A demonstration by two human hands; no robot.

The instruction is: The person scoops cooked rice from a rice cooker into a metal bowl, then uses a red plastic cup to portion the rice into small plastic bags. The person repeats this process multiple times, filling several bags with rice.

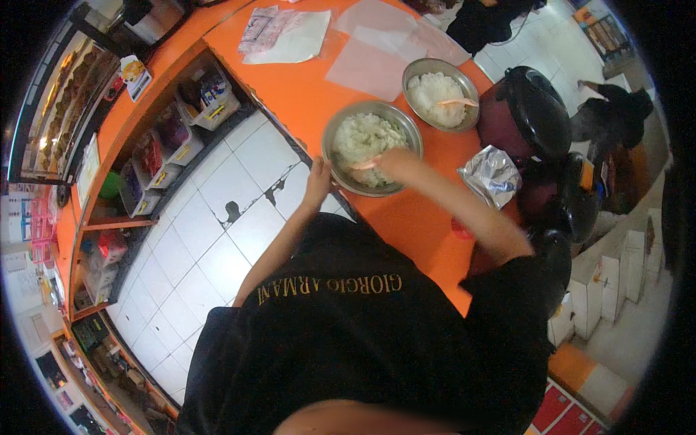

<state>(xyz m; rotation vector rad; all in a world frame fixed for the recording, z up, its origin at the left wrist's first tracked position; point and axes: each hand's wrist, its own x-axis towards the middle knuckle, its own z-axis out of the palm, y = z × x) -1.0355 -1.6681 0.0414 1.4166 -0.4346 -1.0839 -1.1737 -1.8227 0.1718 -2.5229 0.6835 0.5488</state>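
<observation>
My right hand (394,164) is closed on a pinkish rice paddle (367,163), whose blade is in a steel bowl (416,142) of white rice with green bits (365,136). My left hand (319,169) rests against the near left rim of that bowl; whether its fingers grip the rim is hard to tell. A second steel bowl (409,93) stands just beyond, touching or close to the first. It contains plain white rice (434,91) with another pinkish paddle (455,102) lying on top. The right arm is slightly blurred.
Crumpled aluminium foil (491,176) lies right of the bowls, beside dark-lidded maroon pots (497,117). Pale sheets (370,65) and printed paper (283,35) lie at the orange counter's (296,92) far side. Plastic bins (209,109) fill shelves at left. Other people (617,114) are at the upper right.
</observation>
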